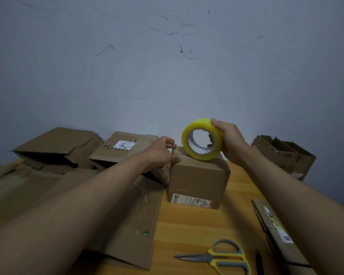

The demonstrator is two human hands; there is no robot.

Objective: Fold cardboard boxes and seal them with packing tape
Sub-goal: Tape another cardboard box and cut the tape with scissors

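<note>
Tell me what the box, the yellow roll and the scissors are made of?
The small box looks like brown corrugated cardboard, matte, with creased edges. The tape roll seems to be glossy see-through plastic film, tinted yellow, wound on a pale core. The scissors have dull grey blades, probably metal, and yellow-and-grey handles, likely plastic.

dim, bluish light; soft focus (wide-angle bending at edges); faint shadows.

closed brown box (199,175) upright | yellow tape roll (202,138) on top
</note>
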